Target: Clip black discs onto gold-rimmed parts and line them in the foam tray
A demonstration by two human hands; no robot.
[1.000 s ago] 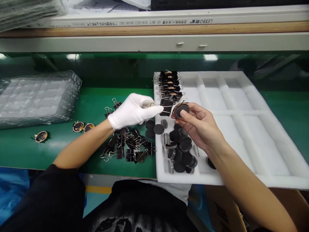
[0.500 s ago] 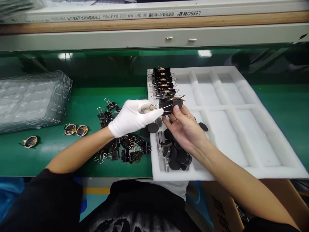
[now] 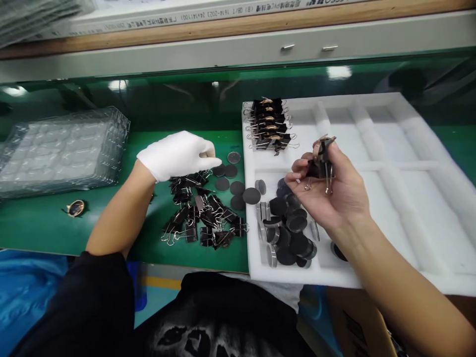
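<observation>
My left hand (image 3: 178,156), in a white glove, hovers above a pile of black binder clips (image 3: 211,213), its fingers curled together; whatever they hold, if anything, is hidden. My bare right hand (image 3: 334,188) is raised over the white foam tray (image 3: 345,277), fingers closed round a clipped piece (image 3: 320,158) with a black binder clip and some gold-coloured part. Below it, dark round discs (image 3: 290,233) are heaped in a tray compartment, and more discs (image 3: 230,186) lie on the green table. A row of clipped pieces (image 3: 269,124) stands at the tray's back left.
Stacked clear plastic trays (image 3: 67,148) stand at the left. One round tinted lens in a gold frame (image 3: 76,208) lies near them. A grey rail (image 3: 238,47) with two metal pins runs along the back of the green table (image 3: 33,228).
My left hand has let go of the clip and moved left. My right hand has moved right, carrying the clipped piece and turning it. The head view has shifted.
</observation>
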